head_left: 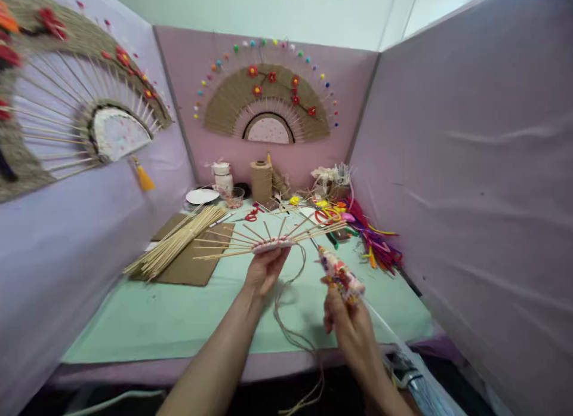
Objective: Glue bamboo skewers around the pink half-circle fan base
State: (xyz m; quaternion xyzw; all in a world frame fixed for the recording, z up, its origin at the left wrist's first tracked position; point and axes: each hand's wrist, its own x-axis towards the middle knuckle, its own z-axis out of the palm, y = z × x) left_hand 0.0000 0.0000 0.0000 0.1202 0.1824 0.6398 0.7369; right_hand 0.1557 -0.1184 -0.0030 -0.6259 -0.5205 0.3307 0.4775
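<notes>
Three fans: two finished fans (268,99) (89,43) and one unfinished fan (273,244). One glue gun (340,276), one stick bundle (176,243), one twine spool (261,180), one plate (202,196), perhaps two scissors (253,214) (320,216). Two hands: left hand (264,270), right hand (351,326).

1. Front of the bench (147,320) lies open, crossed only by loose twine (278,320).
2. A stick bundle (174,244) blocks the left; pipe cleaners (378,244) crowd the right.
3. A spool (261,180) stands at the back.

The left hand (265,270) reaches forward, fingers pinched upward; the right hand (353,326) sits nearer, fist closed.
</notes>
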